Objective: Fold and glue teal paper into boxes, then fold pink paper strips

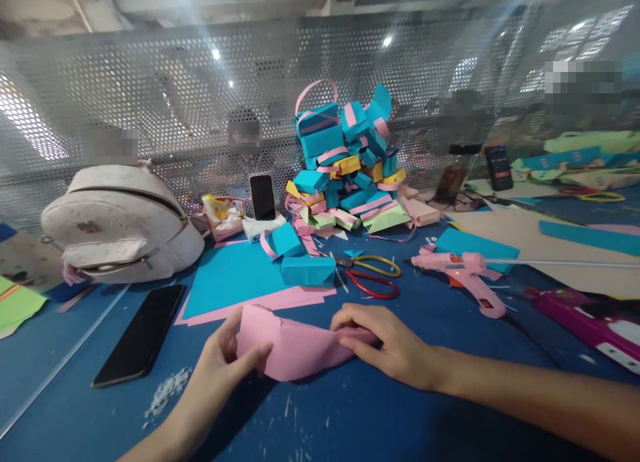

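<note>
A folded sheet of pink paper [300, 349] is held between both hands, a little above the blue table. Its left end stands up like a box side, while the right part narrows into a flattened fold. My left hand [230, 359] grips the left end, thumb in front and fingers behind it. My right hand [385, 342] pinches the narrow right end between thumb and fingers. Just beyond the hands lie scissors [373, 275] with one red and one yellow handle, and a small blue paper box [307, 271]. A pink glue gun [463, 269] rests to the right.
Blue and pink sheets [235, 275] lie behind the left hand, near a black phone [143, 335] and a white backpack [125, 225]. Paper boxes are piled [350, 169] against a perforated metal screen [190, 102]. A purple power strip [590, 325] sits far right.
</note>
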`<state>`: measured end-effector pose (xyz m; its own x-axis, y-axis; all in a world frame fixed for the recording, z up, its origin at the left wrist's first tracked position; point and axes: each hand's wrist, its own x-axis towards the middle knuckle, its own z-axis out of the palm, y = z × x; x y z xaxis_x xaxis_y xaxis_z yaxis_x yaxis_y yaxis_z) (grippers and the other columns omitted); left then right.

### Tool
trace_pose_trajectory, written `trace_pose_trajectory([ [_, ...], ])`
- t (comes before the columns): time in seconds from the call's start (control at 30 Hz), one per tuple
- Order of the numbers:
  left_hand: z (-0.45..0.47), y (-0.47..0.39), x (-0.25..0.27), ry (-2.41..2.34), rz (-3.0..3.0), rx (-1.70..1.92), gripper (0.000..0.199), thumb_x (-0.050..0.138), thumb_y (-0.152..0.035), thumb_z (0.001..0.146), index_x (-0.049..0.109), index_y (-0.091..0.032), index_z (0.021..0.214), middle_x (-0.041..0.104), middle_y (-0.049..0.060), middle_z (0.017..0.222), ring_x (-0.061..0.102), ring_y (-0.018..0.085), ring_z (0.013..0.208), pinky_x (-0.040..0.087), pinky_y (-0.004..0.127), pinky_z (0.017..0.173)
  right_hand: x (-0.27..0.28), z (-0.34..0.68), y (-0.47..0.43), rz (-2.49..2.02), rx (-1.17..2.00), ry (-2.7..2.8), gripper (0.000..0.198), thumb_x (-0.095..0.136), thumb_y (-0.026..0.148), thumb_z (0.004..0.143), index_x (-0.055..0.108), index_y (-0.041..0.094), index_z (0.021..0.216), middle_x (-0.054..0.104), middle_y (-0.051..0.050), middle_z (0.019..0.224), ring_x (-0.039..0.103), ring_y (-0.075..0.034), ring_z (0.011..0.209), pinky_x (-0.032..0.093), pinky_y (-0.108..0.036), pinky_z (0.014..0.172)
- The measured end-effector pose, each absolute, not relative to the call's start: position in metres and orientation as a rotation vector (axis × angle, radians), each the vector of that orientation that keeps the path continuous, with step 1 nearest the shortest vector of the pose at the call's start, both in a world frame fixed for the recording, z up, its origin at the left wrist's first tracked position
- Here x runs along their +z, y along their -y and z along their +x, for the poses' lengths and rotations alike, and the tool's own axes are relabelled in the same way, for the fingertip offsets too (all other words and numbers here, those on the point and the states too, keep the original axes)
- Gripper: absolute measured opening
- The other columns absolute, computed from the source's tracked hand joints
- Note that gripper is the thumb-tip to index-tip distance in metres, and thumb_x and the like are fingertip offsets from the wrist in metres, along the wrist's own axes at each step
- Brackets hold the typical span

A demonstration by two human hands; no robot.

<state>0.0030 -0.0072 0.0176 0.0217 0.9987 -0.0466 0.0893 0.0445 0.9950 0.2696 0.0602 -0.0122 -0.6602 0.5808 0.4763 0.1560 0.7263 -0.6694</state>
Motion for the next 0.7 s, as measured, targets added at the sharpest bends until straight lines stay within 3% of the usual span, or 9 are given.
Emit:
trace_pose_trajectory([
  [0.13, 0.002, 0.010, 0.014, -1.309, 1.255, 1.059, 0.029, 0.069, -0.040, 0.085, 0.065, -0.015, 0.099, 0.067, 0.000, 0.068, 0.058, 0.011, 0.053, 0.046, 0.021, 0.053, -0.013, 0.271, -0.061, -0.524, 0.802, 2.250, 0.019, 0.048, 0.027, 0.097, 0.059, 0.019, 0.110, 0.067, -0.007, 0.103, 0.063, -0.018, 0.092, 0.047, -0.029, 0.078],
  [0.23, -0.001, 0.009, 0.013, -1.306, 1.265, 1.011, 0.030, 0.065, -0.041, 0.089, 0.062, -0.014, 0.102, 0.064, -0.002, 0.057, 0.060, 0.012, 0.050, 0.046, 0.022, 0.052, -0.012, 0.270, -0.061, -0.548, 0.823, 2.247, 0.019, 0.046, 0.026, 0.098, 0.059, 0.020, 0.110, 0.067, -0.006, 0.102, 0.062, -0.018, 0.091, 0.046, -0.029, 0.079],
  [0.43, -0.003, 0.004, 0.017, -1.283, 1.284, 1.070, 0.045, 0.067, -0.040, 0.087, 0.053, -0.016, 0.122, 0.067, -0.002, 0.063, 0.060, 0.012, 0.049, 0.047, 0.024, 0.053, -0.010, 0.268, -0.062, -0.643, 0.891, 2.138, 0.027, 0.033, 0.025, 0.103, 0.059, 0.021, 0.110, 0.065, -0.006, 0.106, 0.061, -0.019, 0.098, 0.045, -0.032, 0.085],
  [0.6, -0.010, -0.003, 0.026, -1.340, 1.249, 1.198, 0.034, 0.070, -0.036, 0.085, 0.058, -0.017, 0.111, 0.057, -0.007, 0.050, 0.049, 0.007, 0.045, 0.036, 0.016, 0.047, -0.011, 0.267, -0.065, -0.644, 1.028, 2.095, 0.025, 0.036, 0.027, 0.101, 0.057, 0.019, 0.111, 0.061, -0.004, 0.088, 0.056, -0.016, 0.076, 0.044, -0.027, 0.067],
  [0.7, -0.008, -0.006, 0.036, -1.321, 1.187, 1.326, 0.043, 0.079, -0.035, 0.077, 0.060, -0.019, 0.112, 0.064, -0.005, 0.065, 0.054, 0.008, 0.053, 0.041, 0.016, 0.051, -0.009, 0.267, -0.062, -0.552, 1.088, 2.145, 0.022, 0.042, 0.024, 0.098, 0.055, 0.018, 0.115, 0.058, -0.002, 0.084, 0.055, -0.015, 0.072, 0.044, -0.026, 0.066],
])
